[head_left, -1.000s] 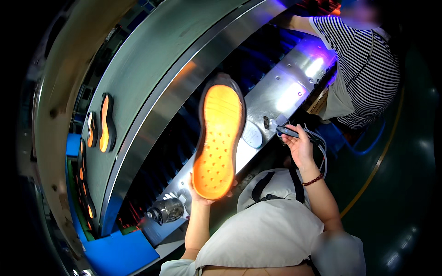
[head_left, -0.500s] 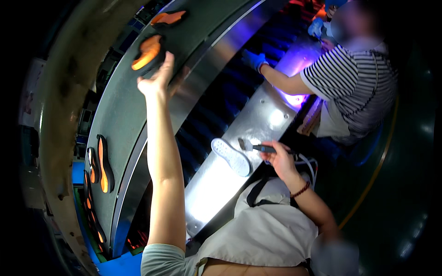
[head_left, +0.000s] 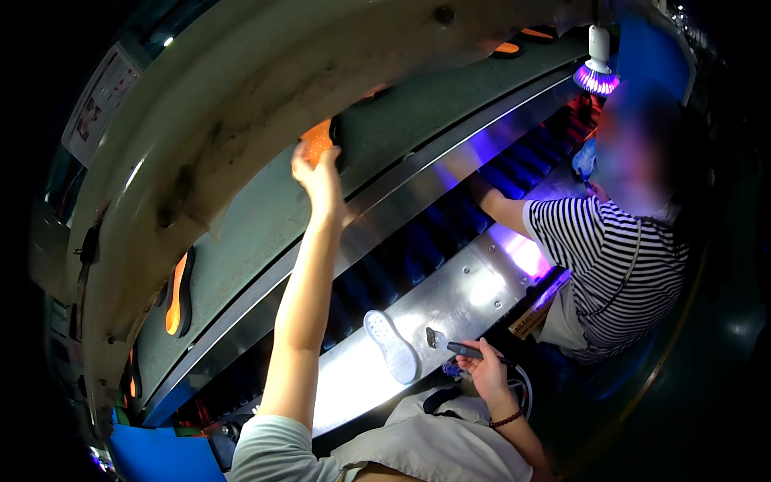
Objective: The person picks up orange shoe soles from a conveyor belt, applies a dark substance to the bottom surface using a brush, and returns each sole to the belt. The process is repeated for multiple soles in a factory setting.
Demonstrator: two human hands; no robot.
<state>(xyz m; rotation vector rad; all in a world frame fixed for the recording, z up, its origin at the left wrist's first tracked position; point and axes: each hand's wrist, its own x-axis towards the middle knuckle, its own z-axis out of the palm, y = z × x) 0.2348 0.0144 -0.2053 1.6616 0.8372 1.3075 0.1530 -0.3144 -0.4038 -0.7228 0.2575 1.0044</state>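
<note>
My left hand [head_left: 320,173] reaches far out over the green belt [head_left: 249,225], its fingers closed around the near end of an orange and black shoe sole [head_left: 322,136]. The sole's far end is partly hidden behind the overhanging cover. Held low at the right, a flat brush [head_left: 462,349] with a dark handle lies in my right hand [head_left: 487,372], bristles pointing left. A white sole-shaped piece [head_left: 391,347] rests on the shiny metal ledge [head_left: 345,386], just left of the bristles and apart from them.
More orange and black soles [head_left: 180,296] lie on the belt at left and far right. A large worn cover [head_left: 185,161] arches above the belt. To the right, a co-worker in a striped shirt [head_left: 618,273] sits near a purple-lit lamp [head_left: 596,76]. Dark slots [head_left: 409,257] run below the belt's metal rail.
My view has tilted, bringing the cover over the belt into sight. My left hand, beside a sole before, now grips one. The brush stays in my right hand near the white piece.
</note>
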